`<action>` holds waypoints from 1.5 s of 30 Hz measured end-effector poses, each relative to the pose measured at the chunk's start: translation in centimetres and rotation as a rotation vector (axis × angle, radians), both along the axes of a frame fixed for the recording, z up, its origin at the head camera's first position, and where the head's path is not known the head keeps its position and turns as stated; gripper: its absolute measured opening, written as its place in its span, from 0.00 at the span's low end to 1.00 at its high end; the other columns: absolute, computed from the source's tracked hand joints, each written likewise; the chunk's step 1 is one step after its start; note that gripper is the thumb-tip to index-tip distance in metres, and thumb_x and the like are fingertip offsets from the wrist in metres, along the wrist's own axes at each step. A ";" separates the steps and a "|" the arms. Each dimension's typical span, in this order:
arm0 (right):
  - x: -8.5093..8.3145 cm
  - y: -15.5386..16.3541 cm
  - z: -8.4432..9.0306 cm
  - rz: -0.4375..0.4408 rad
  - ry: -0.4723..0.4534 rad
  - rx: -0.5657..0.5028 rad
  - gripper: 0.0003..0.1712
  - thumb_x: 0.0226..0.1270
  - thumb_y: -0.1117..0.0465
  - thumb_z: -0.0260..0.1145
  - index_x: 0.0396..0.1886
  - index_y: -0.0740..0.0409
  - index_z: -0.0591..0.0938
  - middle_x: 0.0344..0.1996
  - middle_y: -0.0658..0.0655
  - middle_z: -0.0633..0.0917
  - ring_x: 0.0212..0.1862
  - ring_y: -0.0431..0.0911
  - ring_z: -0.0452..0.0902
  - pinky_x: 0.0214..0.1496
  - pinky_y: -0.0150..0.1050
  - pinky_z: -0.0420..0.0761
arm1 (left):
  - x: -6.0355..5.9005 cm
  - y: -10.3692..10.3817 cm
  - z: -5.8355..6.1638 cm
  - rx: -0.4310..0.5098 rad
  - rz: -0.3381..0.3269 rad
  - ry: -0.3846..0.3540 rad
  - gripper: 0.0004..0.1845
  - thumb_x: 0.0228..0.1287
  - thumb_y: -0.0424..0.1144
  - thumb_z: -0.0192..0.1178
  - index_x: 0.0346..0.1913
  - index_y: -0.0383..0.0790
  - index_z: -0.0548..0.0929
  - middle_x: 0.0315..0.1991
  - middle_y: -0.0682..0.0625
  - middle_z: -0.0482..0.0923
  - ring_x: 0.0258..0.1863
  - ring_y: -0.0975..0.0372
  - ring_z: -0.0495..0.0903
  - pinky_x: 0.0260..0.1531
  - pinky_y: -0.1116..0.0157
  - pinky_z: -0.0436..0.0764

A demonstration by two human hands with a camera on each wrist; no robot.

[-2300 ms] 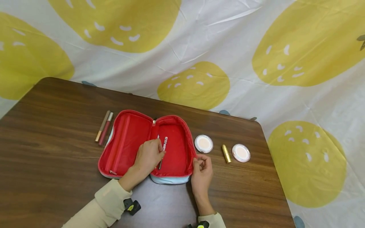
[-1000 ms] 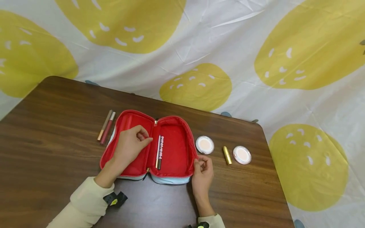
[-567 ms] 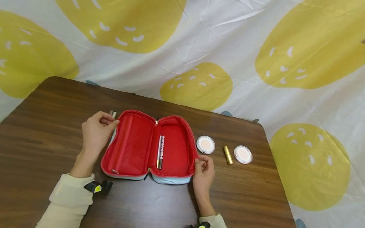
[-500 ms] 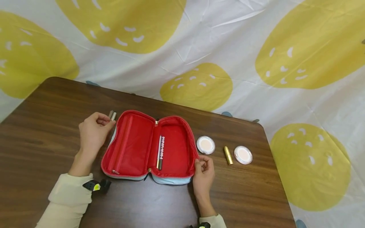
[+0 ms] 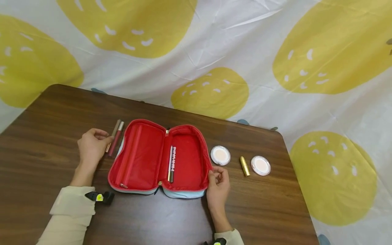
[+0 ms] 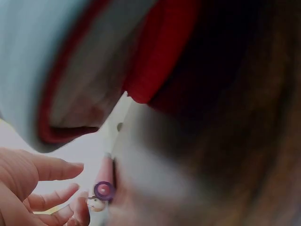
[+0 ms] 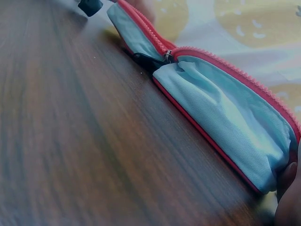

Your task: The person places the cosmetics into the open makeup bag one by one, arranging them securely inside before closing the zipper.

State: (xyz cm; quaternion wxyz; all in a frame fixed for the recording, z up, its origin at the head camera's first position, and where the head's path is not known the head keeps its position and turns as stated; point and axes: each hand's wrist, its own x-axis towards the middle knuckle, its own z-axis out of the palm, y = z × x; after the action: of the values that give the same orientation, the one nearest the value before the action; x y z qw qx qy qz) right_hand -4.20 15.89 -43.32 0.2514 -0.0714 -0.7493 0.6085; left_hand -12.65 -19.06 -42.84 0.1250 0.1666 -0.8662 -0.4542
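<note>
Left grip (image 5: 93,144)'s loosely parted, nothing clearly held, tan tube (image 5: 115,129) right at its fingertips (can't tell if they touch), maroon tube (image 5: 117,137) just beyond. I'd pinch mid-barrel; right grip (image 5: 218,185)'s pinching the pouch (image 5: 183,194)'s near edge, handy for steadying.

Pouch (image 7: 221,117): shell of matt woven cloth, creased along the side. Lining (image 5: 147,156): smooth red fabric with a faint sheen. Zip (image 7: 235,73): teeth look like moulded plastic, ridged; slider (image 7: 168,56) appears to be shiny metal. Worktop (image 5: 260,207): wood-grain surface, smooth, semi-gloss, showing a soft glare patch at the front. Lipstick (image 5: 244,166): gold metallic case, polished. Compacts (image 5: 220,155): clear rims, glossy, plastic in appearance. Brown tube (image 5: 115,128): smooth, with a shiny metallic-looking end. Pink tube (image 5: 116,139): smooth, plastic in appearance. Backdrop (image 5: 257,44): printed cloth, wrinkled, slight sheen. Sleeve (image 5: 68,211): matt cloth.
</note>
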 end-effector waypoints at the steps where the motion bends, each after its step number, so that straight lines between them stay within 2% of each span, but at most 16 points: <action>1: -0.1 0.0 0.0 0.000 -0.001 0.005 0.08 0.61 0.79 0.58 0.41 0.77 0.75 0.18 0.58 0.71 0.20 0.36 0.64 0.20 0.25 0.64 | -0.1 0.0 -0.1 0.003 -0.002 -0.003 0.16 0.58 0.38 0.65 0.41 0.27 0.80 0.36 0.33 0.82 0.35 0.45 0.79 0.32 0.59 0.68; 8: -0.4 0.0 0.2 0.001 0.000 0.019 0.08 0.62 0.79 0.58 0.41 0.77 0.76 0.18 0.58 0.72 0.19 0.36 0.64 0.20 0.26 0.63 | -0.5 -0.2 -0.6 -0.027 -0.010 0.015 0.15 0.57 0.37 0.66 0.39 0.25 0.82 0.34 0.32 0.83 0.35 0.43 0.80 0.38 0.53 0.69; 14: -0.8 0.2 -0.1 0.001 0.002 0.008 0.07 0.62 0.78 0.58 0.40 0.75 0.76 0.18 0.57 0.72 0.19 0.37 0.65 0.20 0.26 0.64 | -0.7 -0.3 -0.5 -0.052 -0.016 -0.001 0.14 0.59 0.37 0.64 0.37 0.25 0.84 0.34 0.32 0.83 0.36 0.40 0.78 0.32 0.52 0.71; 16: -0.8 0.1 -0.1 0.002 0.003 0.003 0.07 0.62 0.78 0.58 0.40 0.75 0.76 0.18 0.56 0.72 0.19 0.37 0.65 0.20 0.26 0.64 | -0.7 -0.3 -0.4 -0.054 -0.013 -0.027 0.14 0.59 0.38 0.63 0.38 0.26 0.84 0.35 0.32 0.82 0.37 0.39 0.77 0.30 0.53 0.72; 21: -0.7 -0.1 0.4 0.019 0.001 0.003 0.07 0.62 0.78 0.58 0.40 0.76 0.76 0.18 0.58 0.72 0.20 0.36 0.65 0.21 0.26 0.65 | -0.4 -0.4 -0.5 -0.052 0.004 -0.077 0.14 0.59 0.38 0.63 0.39 0.27 0.85 0.36 0.32 0.82 0.39 0.38 0.75 0.33 0.50 0.73; 31: -0.5 0.1 0.6 0.006 -0.012 0.030 0.07 0.62 0.78 0.58 0.40 0.75 0.76 0.18 0.60 0.72 0.20 0.37 0.65 0.21 0.26 0.65 | -0.6 -0.2 -0.8 -0.078 0.014 -0.065 0.14 0.57 0.38 0.63 0.36 0.27 0.85 0.35 0.33 0.83 0.38 0.37 0.76 0.34 0.48 0.73; 45: 0.0 0.2 0.2 -0.007 -0.013 0.030 0.07 0.61 0.79 0.58 0.40 0.76 0.76 0.18 0.58 0.72 0.19 0.36 0.65 0.20 0.25 0.64 | -0.6 -0.7 -0.9 -0.098 -0.006 -0.104 0.14 0.56 0.38 0.64 0.35 0.26 0.85 0.34 0.34 0.83 0.39 0.37 0.77 0.34 0.48 0.74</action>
State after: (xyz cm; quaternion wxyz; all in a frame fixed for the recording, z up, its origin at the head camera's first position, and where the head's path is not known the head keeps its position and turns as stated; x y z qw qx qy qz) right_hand -4.17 16.09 -43.09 0.2497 -0.0739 -0.7596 0.5960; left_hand -13.27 -19.75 -43.75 0.0864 0.1808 -0.8933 -0.4023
